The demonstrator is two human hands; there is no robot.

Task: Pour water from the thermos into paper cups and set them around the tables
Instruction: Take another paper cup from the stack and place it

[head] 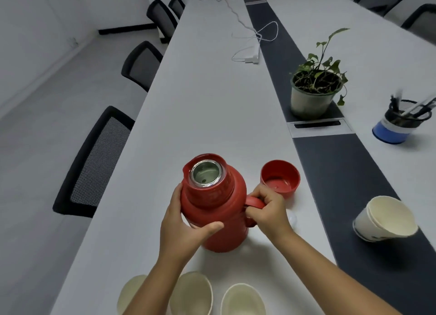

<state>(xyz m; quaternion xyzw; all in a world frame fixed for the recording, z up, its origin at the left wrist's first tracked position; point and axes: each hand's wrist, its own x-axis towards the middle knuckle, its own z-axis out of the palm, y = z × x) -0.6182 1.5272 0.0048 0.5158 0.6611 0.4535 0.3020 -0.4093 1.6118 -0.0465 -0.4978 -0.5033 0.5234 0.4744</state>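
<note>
Thermos [213, 210]: red, upright on the white table [212, 102] just ahead of you, mouth uncovered, steel neck showing, pour lip at the rim's upper left. Its red lid [280, 176] sits inverted on the table just beside the handle, to the right. Something pale and rounded lies behind your right wrist, poss. the stopper; can't confirm.

Your left hand [181, 222] wraps the body, thumb across the front, fingers round the far side. Your right hand [267, 208] is closed on the handle [254, 202], fingers curled through it. Both grips look firm; base appears to rest on the table.

Three paper cups [191, 293] stand in a row at the near edge, below your forearms, apparently dry inside. A nested stack of spare cups [387, 218] lies on its side on the dark centre strip, well to the right.

Assessment: prep done, pour not yet begun. Step in hand is the lift before the first fill.

Next move calls for: raise by the handle, steady w/ the left hand, bring the lip over one cup, tilt slowly. The lip faces away from the cups, so turn it or shift a cup first. Light empty cups may tip under a hard stream.

Potted plant [313, 95] and pen holder [398, 125] sit clear of the work area.
</note>
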